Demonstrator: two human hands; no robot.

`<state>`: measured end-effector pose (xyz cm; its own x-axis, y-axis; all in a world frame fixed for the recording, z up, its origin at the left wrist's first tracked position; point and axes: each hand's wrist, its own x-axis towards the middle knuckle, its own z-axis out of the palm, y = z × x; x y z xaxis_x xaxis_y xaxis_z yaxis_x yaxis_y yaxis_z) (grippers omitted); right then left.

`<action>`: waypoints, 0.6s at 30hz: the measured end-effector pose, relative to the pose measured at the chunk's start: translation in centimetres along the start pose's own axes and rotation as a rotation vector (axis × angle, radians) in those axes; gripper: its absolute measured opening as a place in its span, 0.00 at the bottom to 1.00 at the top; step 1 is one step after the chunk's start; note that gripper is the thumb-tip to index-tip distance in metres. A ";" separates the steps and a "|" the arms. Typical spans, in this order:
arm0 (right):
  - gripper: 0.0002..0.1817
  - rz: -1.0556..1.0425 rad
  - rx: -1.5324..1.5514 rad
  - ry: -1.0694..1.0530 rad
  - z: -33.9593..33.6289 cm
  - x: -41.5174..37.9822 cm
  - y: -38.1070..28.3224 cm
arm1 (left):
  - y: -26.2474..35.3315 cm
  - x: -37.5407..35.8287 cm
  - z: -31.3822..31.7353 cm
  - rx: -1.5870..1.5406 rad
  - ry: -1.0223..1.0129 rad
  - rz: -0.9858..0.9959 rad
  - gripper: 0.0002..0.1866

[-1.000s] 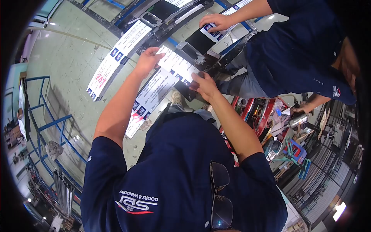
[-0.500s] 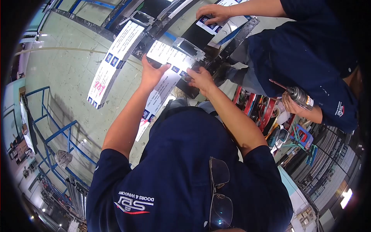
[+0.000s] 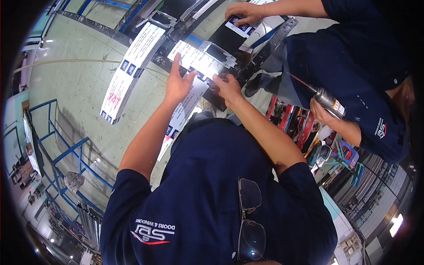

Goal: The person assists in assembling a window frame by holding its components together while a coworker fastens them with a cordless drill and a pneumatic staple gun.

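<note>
A profile covered in white printed film lies in front of me, with a cut metal end at its far right. My left hand rests at its left side, thumb and forefinger spread apart. At the right side my right hand has its fingers bent round the profile's near edge. Under the two hands, a second film-covered profile runs down towards my body. A longer film-wrapped profile with red handwriting lies to the left.
A co-worker stands at the right, one hand on another film-covered profile, the other holding a power screwdriver. Blue metal frames stand at the left. A red tool rack is at the right.
My left hand has moved slightly right and its forefinger points further up. The film-covered profile has shifted a little. The co-worker's screwdriver has moved left.
</note>
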<state>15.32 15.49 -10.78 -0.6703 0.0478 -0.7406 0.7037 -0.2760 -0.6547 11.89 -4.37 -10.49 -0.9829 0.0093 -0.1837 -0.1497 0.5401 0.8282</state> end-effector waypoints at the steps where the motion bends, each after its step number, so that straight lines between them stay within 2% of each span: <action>1: 0.21 0.001 0.001 0.002 -0.1 0.0 0.1 | 0.4 -0.3 0.0 0.000 -0.003 0.000 0.57; 4: 0.21 -0.036 0.012 -0.019 -0.2 0.3 0.5 | 2.5 -1.8 0.3 0.175 0.032 0.085 0.60; 6: 0.21 -0.085 0.018 0.037 0.2 0.6 0.8 | 3.1 -2.4 0.8 0.376 -0.012 0.035 0.63; 8: 0.18 -0.058 0.020 0.034 0.3 0.5 0.5 | 3.9 -2.8 1.3 0.395 -0.040 -0.019 0.64; 10: 0.16 -0.034 0.018 0.030 0.4 0.2 -0.1 | 3.2 -3.2 2.2 0.538 0.074 0.078 0.65; 12: 0.13 -0.001 0.089 -0.029 0.4 0.0 -0.4 | 2.6 -3.3 2.9 0.544 0.127 0.119 0.65; 18: 0.19 -0.008 0.165 -0.124 0.1 1.2 -1.5 | 0.8 -3.5 4.1 0.564 0.221 0.233 0.62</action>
<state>13.44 15.85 -10.62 -0.7064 -0.0650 -0.7048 0.6571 -0.4304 -0.6188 15.67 -0.54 -11.39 -0.9908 0.0382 0.1301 0.0897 0.9045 0.4170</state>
